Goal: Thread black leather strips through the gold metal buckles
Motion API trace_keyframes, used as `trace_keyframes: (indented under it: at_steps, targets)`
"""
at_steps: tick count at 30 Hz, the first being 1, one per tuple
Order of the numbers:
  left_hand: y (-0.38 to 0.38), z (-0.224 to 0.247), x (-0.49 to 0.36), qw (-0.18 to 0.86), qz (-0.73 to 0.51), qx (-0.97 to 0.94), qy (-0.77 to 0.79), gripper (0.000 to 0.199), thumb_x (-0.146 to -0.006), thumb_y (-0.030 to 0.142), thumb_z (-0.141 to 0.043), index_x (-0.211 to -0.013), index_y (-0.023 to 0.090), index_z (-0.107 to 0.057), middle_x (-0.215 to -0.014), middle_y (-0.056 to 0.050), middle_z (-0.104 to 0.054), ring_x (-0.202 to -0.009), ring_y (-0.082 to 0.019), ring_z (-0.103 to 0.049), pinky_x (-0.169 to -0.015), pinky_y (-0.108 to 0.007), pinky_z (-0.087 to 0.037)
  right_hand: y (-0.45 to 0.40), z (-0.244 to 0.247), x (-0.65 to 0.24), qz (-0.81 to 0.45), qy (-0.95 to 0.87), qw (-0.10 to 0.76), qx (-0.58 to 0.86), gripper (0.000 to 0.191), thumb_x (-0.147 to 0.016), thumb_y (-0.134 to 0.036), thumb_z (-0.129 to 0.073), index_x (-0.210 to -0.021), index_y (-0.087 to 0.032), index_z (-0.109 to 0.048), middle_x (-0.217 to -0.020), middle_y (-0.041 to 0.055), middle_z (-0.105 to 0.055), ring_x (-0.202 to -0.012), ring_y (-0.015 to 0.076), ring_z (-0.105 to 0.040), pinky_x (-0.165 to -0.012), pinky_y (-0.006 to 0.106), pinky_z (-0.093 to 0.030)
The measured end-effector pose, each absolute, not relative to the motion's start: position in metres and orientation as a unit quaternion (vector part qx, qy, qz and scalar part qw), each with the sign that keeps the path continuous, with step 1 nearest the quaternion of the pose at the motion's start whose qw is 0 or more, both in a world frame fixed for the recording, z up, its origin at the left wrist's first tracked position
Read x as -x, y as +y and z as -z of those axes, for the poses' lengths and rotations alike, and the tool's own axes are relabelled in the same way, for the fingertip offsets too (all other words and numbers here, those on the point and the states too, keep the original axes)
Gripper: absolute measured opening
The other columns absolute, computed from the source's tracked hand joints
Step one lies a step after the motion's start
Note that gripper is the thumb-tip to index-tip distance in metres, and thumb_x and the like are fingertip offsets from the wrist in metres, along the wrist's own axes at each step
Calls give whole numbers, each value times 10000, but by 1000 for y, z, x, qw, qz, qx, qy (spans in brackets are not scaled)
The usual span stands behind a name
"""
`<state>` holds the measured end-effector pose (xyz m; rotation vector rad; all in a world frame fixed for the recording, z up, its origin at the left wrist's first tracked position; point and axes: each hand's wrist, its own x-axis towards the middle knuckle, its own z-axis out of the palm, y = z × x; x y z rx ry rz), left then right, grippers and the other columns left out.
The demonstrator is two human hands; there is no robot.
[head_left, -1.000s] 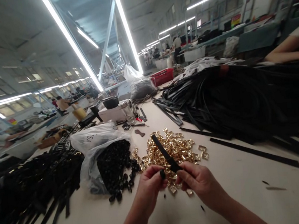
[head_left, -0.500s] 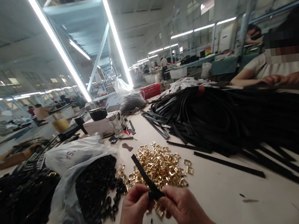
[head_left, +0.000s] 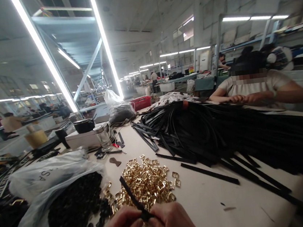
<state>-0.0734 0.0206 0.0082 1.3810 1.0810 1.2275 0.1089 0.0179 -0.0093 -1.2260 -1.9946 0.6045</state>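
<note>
Between my two hands, at the bottom centre, is a black strap (head_left: 132,196), its free end pointing up and left. My left hand (head_left: 122,226) pinches it from the left side. From the right, my right hand (head_left: 171,220) grips the same strap close to the left fingertips. Just beyond the hands lies a pile of gold buckles (head_left: 148,179). Left of it, small black pieces (head_left: 71,206) spill from a clear plastic bag (head_left: 51,172). Whatever lies inside the fingers is hidden.
A large bundle of black straps (head_left: 213,128) covers the right side of the table (head_left: 202,198). A glass jar (head_left: 103,138) and a black cup (head_left: 84,126) stand at the back left. Across the table sits a person (head_left: 249,87) with both hands together.
The view has turned right, so the table things appear further left and the person opposite shows more fully. Both hands are lower in view, and the fingers are closer together on the strap.
</note>
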Motion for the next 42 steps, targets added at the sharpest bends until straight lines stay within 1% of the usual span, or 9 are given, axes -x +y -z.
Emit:
trace_keyframes:
  at_steps: [5,8,12,18,22,25,31,35,42]
  targets:
    - [18,-6,69,507,-509,-533,447,275,-599,449,-872,-692,214,-763,-686,-25,-643,-645,-166,-604,-605,-243,-508,15,8,-107,-291,-754,363,464,209,-860,-285,-535,-682,-191,-593,-594,13,-659,-502,129,-609,-482,188,-369]
    - [19,-1,68,527,-501,-530,435,275,-608,466,-863,-702,224,-772,-701,-31,-657,-631,-173,-614,-592,-258,-506,15,4,-105,-382,-725,387,422,209,-909,-307,-512,-840,-177,-662,-710,34,-702,-596,148,-670,-533,184,-445]
    - [23,3,70,452,-499,-592,442,208,-667,428,-830,-710,229,-789,-733,-69,-682,-690,-206,-635,-640,-281,-512,12,-5,-103,-490,-683,402,363,227,-928,-280,-494,-1036,-164,-657,-781,30,-688,-646,153,-678,-574,200,-493]
    - [15,-12,64,439,-463,-627,447,41,-727,260,-785,-751,228,-796,-819,-83,-714,-793,-233,-662,-723,-309,-523,5,-16,-106,-509,-662,400,378,153,-863,-230,-611,-994,-170,-660,-767,-7,-665,-678,136,-614,-594,209,-456]
    - [9,-16,59,544,-476,-531,442,148,-717,293,-812,-820,197,-763,-774,-61,-728,-700,-187,-652,-654,-278,-515,9,-16,-110,-505,-638,417,405,241,-940,-375,-540,-931,-161,-651,-736,14,-669,-643,147,-642,-590,236,-495]
    - [10,-11,60,620,-488,-439,430,208,-710,315,-828,-794,172,-702,-729,-41,-718,-641,-142,-642,-603,-230,-495,11,-16,-110,-506,-633,424,404,254,-955,-373,-494,-907,-165,-630,-708,7,-655,-588,133,-628,-542,227,-496]
    - [17,-6,65,656,-524,-358,408,344,-736,401,-805,-947,145,-714,-564,35,-582,-446,-46,-484,-432,-147,-361,7,-20,-110,-484,-669,381,416,253,-942,-311,-472,-762,-179,-592,-606,-16,-598,-505,102,-545,-481,199,-436]
    - [14,-7,62,690,-505,-307,417,359,-666,416,-851,-815,114,-729,-495,49,-515,-388,-25,-404,-363,-126,-283,5,-20,-109,-465,-691,354,425,252,-936,-286,-473,-735,-187,-590,-607,-14,-610,-515,103,-545,-491,199,-415]
    - [11,-8,60,700,-529,-270,397,341,-603,348,-899,-815,134,-741,-512,51,-525,-416,-19,-400,-403,-119,-316,9,-20,-108,-441,-704,341,440,215,-927,-290,-502,-804,-195,-651,-665,-1,-645,-562,121,-586,-526,209,-441]
